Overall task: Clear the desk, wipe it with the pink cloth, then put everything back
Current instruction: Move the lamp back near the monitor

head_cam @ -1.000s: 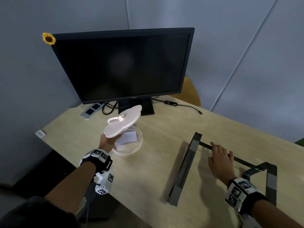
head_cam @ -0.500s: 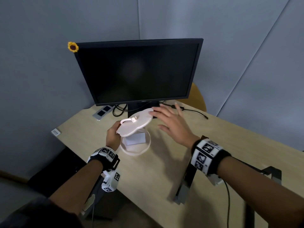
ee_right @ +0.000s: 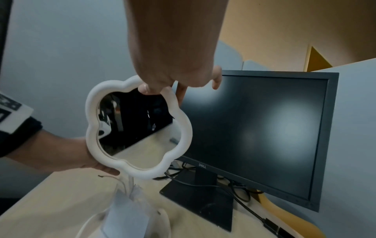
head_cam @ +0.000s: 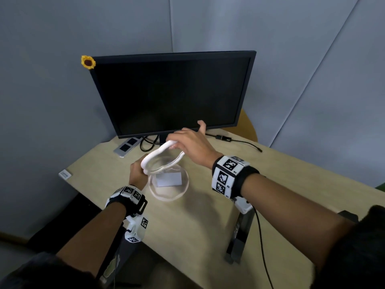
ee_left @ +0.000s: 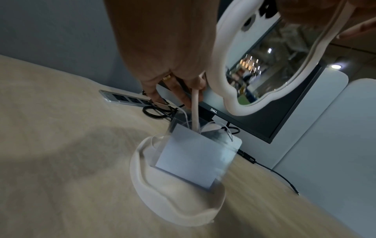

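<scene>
A white cloud-shaped mirror [head_cam: 159, 158] stands on a thin stem [ee_left: 195, 111] above its round white base [head_cam: 166, 197], on the wooden desk [head_cam: 208, 226] in front of the monitor. My left hand [head_cam: 137, 171] grips the mirror's lower edge, fingers round the stem. My right hand [head_cam: 179, 143] pinches the frame's top rim [ee_right: 160, 95]. The glass [ee_right: 134, 132] is tilted up towards me. A white card in a clear sleeve [ee_left: 193, 159] stands in the base.
A black Dell monitor [head_cam: 173, 94] with a sunflower clip [head_cam: 88, 62] stands close behind the mirror. A grey power strip [head_cam: 127, 146] and black cables [head_cam: 250, 143] lie at the back. A black metal rack [head_cam: 239, 232] lies on the desk under my right forearm.
My right hand left the black rack, crossed to the mirror and took hold of its top rim. The mirror head has tipped over, so its glass now shows instead of its back.
</scene>
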Tool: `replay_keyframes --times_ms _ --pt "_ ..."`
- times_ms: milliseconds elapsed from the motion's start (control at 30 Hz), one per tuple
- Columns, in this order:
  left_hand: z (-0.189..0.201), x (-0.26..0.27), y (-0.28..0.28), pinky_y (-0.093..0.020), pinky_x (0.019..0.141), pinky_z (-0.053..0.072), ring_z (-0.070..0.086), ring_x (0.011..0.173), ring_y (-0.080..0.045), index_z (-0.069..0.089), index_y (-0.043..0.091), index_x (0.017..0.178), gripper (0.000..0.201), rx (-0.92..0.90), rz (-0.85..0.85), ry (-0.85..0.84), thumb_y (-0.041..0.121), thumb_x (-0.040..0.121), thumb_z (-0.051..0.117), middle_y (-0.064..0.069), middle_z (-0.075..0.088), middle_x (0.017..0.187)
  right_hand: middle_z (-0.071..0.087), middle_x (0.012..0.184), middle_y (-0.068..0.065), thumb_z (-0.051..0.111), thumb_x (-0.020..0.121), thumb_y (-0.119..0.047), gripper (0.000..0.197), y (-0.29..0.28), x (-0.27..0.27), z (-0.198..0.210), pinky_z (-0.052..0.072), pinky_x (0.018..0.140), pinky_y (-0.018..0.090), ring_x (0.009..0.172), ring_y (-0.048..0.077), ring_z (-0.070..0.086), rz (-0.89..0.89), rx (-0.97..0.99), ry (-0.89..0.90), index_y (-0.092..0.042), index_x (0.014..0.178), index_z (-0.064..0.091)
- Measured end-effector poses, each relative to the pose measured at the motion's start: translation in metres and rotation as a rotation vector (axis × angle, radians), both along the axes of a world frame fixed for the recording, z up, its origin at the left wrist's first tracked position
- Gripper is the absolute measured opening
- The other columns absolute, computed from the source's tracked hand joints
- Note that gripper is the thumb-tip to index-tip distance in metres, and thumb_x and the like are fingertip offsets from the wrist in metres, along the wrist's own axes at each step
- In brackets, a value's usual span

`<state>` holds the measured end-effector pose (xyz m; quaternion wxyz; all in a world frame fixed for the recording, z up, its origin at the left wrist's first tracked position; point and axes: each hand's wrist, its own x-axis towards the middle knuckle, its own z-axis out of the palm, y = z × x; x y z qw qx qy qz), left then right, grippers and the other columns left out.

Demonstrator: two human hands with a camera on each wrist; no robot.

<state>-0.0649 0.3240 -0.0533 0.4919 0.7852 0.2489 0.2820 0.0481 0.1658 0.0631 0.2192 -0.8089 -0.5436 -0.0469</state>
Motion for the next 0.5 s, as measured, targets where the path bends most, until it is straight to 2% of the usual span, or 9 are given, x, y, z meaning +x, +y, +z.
replay_keyframes --times_ms 33,67,133,300,367,433,500 --pt "-0.004 0.001 0.005 -0.033 0.069 0.039 0.048 0.076 -0.015 0.061 -0.001 0.087 0.031 -0.02 0.025 0.006 0.008 0.064 0.043 -0.009 0.054 0.077 0.065 0.086 -0.006 0.054 0.092 -0.02 0.01 0.005 0.001 0.001 0.005 0.108 0.059 0.089 0.012 0.051 0.002 0.006 0.025 -0.023 0.095 0.063" --pt "-0.007 0.001 0.008 -0.035 0.069 0.037 0.042 0.08 -0.019 0.057 0.003 0.083 0.024 -0.046 0.04 0.017 0.009 0.063 0.044 -0.011 0.051 0.079 0.064 0.085 -0.006 0.054 0.092 -0.019 0.009 0.01 0.0 0.001 0.004 0.107 0.059 0.086 0.011 0.049 0.007 0.011 0.049 -0.023 0.094 0.062" --pt "-0.009 0.003 0.011 -0.036 0.07 0.035 0.039 0.083 -0.021 0.049 0.007 0.081 0.018 -0.078 0.063 0.022 0.009 0.063 0.045 -0.011 0.048 0.081 0.065 0.085 -0.005 0.054 0.092 -0.018 0.009 0.018 0.0 0.001 0.002 0.107 0.059 0.086 0.011 0.046 0.005 -0.003 0.068 -0.021 0.093 0.062" --pt "-0.013 0.003 0.013 -0.037 0.072 0.038 0.041 0.085 -0.02 0.052 0.006 0.082 0.019 -0.116 0.07 0.061 0.012 0.065 0.046 -0.013 0.051 0.084 0.065 0.088 -0.005 0.055 0.091 -0.018 0.008 0.02 -0.002 0.003 0.001 0.106 0.063 0.092 0.015 0.05 -0.017 -0.042 0.035 -0.022 0.095 0.061" --pt "-0.014 0.004 0.01 -0.029 0.066 0.04 0.041 0.085 -0.02 0.053 0.004 0.081 0.008 -0.118 0.066 0.138 0.004 0.074 0.051 -0.015 0.05 0.083 0.065 0.094 -0.006 0.055 0.092 -0.021 0.011 0.014 -0.003 0.004 0.0 0.106 0.064 0.097 0.016 0.051 -0.028 -0.051 0.034 -0.023 0.101 0.061" --pt "-0.017 0.005 0.003 -0.015 0.056 0.037 0.04 0.084 -0.023 0.055 0.0 0.081 0.014 -0.062 0.104 0.21 -0.012 0.083 0.047 -0.017 0.049 0.081 0.064 0.105 -0.006 0.057 0.091 -0.023 0.023 0.004 -0.005 0.007 -0.001 0.106 0.064 0.105 0.017 0.051 -0.039 -0.059 0.052 -0.025 0.114 0.058" --pt "-0.018 0.0 -0.002 -0.012 0.056 0.039 0.044 0.086 -0.026 0.058 -0.009 0.09 0.011 -0.056 0.171 0.253 -0.013 0.086 0.049 -0.021 0.049 0.085 0.06 0.114 -0.004 0.06 0.089 -0.027 0.038 -0.005 -0.006 0.012 -0.001 0.107 0.063 0.112 0.018 0.049 -0.06 -0.078 0.069 -0.024 0.126 0.051"
